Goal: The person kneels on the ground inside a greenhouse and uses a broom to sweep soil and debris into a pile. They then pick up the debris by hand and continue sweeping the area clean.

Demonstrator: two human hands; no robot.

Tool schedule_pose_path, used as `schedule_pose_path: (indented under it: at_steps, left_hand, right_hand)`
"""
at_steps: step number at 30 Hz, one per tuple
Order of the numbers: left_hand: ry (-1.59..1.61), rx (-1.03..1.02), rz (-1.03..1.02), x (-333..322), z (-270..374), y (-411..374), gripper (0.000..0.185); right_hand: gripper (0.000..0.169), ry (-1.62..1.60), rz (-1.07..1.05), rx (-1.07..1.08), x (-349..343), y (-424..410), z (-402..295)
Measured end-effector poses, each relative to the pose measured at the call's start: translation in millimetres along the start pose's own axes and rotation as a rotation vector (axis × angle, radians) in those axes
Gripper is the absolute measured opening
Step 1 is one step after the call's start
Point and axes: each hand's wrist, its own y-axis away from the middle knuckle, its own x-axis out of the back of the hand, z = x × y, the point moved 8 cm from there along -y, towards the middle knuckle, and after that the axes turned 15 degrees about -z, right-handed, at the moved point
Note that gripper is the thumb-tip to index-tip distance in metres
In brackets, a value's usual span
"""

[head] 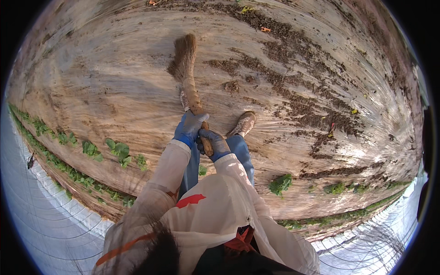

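A straw hand broom (189, 65) reaches away from me over plastic sheeting (137, 79) on the ground, its bristles pointing up the view. My left hand (191, 125), in a blue and grey work glove, grips the handle where it meets the bound part of the broom. Closer to my body, my right hand (215, 142), gloved the same way, is closed round the lower handle, whose end shows past the fingers. The two hands are close together. Whether the bristles touch the sheet I cannot tell.
Dark plant debris (309, 106) lies scattered on the sheeting ahead and to the right, with small orange and yellow pieces. Leafy green plants (120, 150) grow in a row at both sides of my legs. My right shoe (243, 124) stands on the sheeting.
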Motion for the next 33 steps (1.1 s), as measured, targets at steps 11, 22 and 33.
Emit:
schedule_pose_path:
  at_steps: [11,22,33]
  left_hand:
    - [-0.357,0.112,-0.631,-269.0,-140.4,33.8,0.082]
    - [0.17,0.199,0.058,-127.8,-167.6,52.9,0.033]
    - [-0.37,0.03,-0.7,-287.0,-113.7,86.0,0.077]
  right_hand:
    - [0.025,0.162,0.385,0.407,129.4,227.7,-32.2]
    - [0.024,0.078,0.1,-0.15,137.7,155.7,8.4]
    - [0.041,0.28,0.41,0.371,133.6,251.2,-10.0]
